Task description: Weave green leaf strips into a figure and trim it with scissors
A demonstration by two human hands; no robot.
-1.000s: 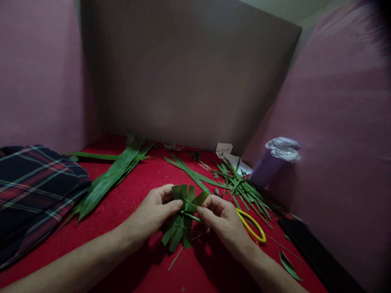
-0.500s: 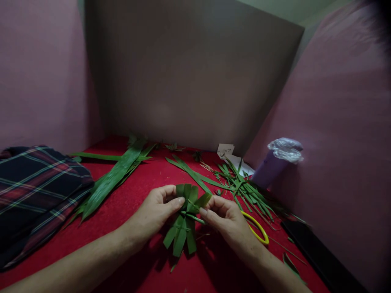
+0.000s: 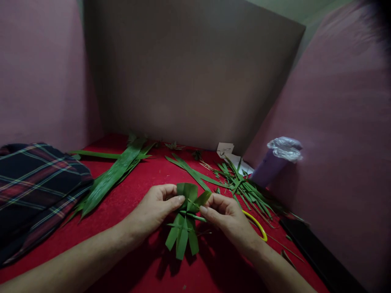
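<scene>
Between my hands is a flower-like piece made of folded green leaf strips (image 3: 182, 238), its flat lobes spreading upward and downward from a narrow middle. My left hand (image 3: 160, 205) pinches an upper lobe between thumb and forefinger. On the other side, my right hand (image 3: 224, 211) grips the tip of an angled lobe with thumb and fingers. A thin pale stalk (image 3: 198, 218) juts from the middle toward the right palm. Partly hidden by my right hand, a yellow loop handle (image 3: 259, 228) lies on the red cloth (image 3: 137, 252).
Long green leaves (image 3: 114, 175) lie at the left, beside a dark plaid cloth (image 3: 39, 191). A heap of cut leaf strips (image 3: 244, 187) is at right. Behind it are white papers (image 3: 240, 163) and a purple container (image 3: 269, 167) topped with clear plastic. A black flat object (image 3: 317, 248) borders the right.
The leaf piece has turned slightly; its lower lobes have swung a little rightward, and two upper lobes now look closer together. Both hands keep their pinch. The view has shifted slightly.
</scene>
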